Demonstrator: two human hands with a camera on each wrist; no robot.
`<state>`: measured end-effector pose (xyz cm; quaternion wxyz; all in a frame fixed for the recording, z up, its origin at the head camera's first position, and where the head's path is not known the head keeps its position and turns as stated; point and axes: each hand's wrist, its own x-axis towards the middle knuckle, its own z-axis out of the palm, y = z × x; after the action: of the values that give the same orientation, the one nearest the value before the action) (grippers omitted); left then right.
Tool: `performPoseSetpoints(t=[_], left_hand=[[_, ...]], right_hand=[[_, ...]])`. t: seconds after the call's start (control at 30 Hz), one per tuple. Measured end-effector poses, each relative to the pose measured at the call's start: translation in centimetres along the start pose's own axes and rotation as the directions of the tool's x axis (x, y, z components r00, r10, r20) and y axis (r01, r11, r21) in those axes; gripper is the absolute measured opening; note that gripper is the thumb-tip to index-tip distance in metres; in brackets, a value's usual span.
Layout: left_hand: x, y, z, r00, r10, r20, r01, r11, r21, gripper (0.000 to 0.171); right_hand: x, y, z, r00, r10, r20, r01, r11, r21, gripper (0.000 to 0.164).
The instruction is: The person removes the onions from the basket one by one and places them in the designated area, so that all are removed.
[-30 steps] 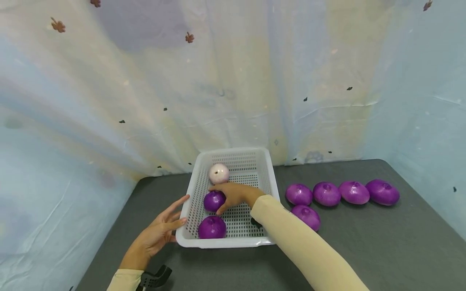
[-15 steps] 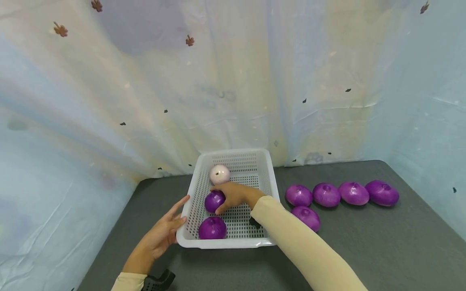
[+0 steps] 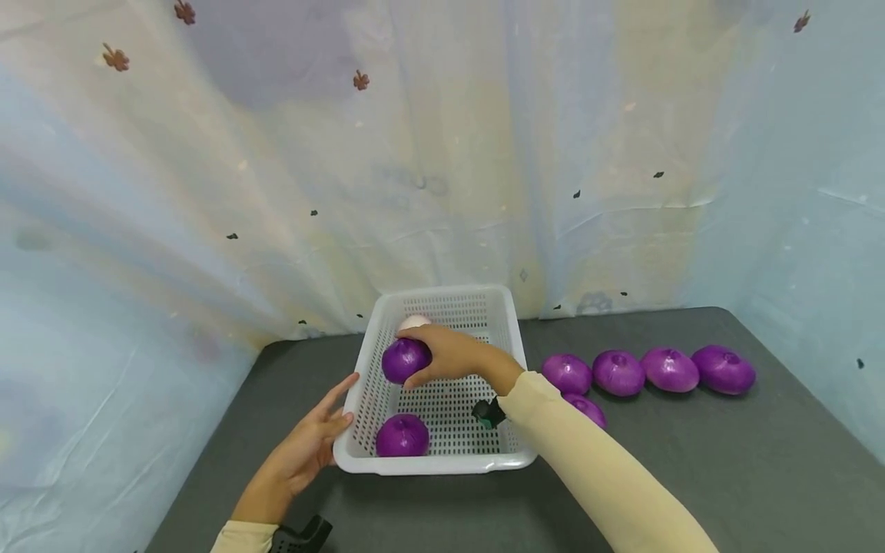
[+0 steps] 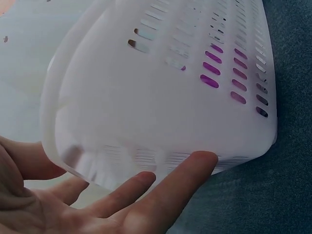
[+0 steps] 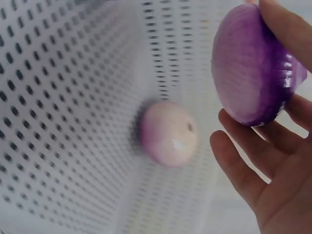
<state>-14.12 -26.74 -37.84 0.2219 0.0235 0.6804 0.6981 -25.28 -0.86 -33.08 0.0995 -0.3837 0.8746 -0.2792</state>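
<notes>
A purple onion (image 3: 405, 361) is in my right hand (image 3: 449, 355), held above the floor of a white perforated basket (image 3: 442, 464). In the right wrist view the thumb and fingers (image 5: 236, 161) grip the onion from the side. My left hand (image 3: 307, 445) touches the basket's left side, its fingers stretched along the outer wall in the left wrist view. Another purple onion (image 3: 402, 436) sits in the basket's near left corner. A pale onion (image 5: 169, 134) lies at the far left, partly hidden behind the right hand in the head view.
On the dark table (image 3: 664, 468), several purple onions stand right of the basket: a row (image 3: 618, 373) at the back and one onion (image 3: 586, 409) nearer, partly hidden by the sleeve. A patterned curtain (image 3: 442, 153) hangs behind.
My right hand has lifted the purple onion off the basket floor and moved it slightly away from me, partly covering the pale onion. The left hand stays at the basket's side.
</notes>
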Motion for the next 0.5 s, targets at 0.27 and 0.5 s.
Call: performPoseSetpoints(t=[0.27, 0.5], left_hand=[[0.0, 0.1, -0.2, 1.000, 0.002, -0.008, -0.002, 1.000, 0.027, 0.064], [0.0, 0.3, -0.1, 1.000, 0.008, 0.001, -0.008, 1.000, 0.019, 0.066]], right_hand=[[-1.6, -0.9, -2.6, 0.999, -0.030, -0.033, 0.031, 0.999, 0.025, 0.084], [-2.7, -0.9, -3.0, 0.998, -0.031, -0.059, 0.031, 1.000, 0.000, 0.082]])
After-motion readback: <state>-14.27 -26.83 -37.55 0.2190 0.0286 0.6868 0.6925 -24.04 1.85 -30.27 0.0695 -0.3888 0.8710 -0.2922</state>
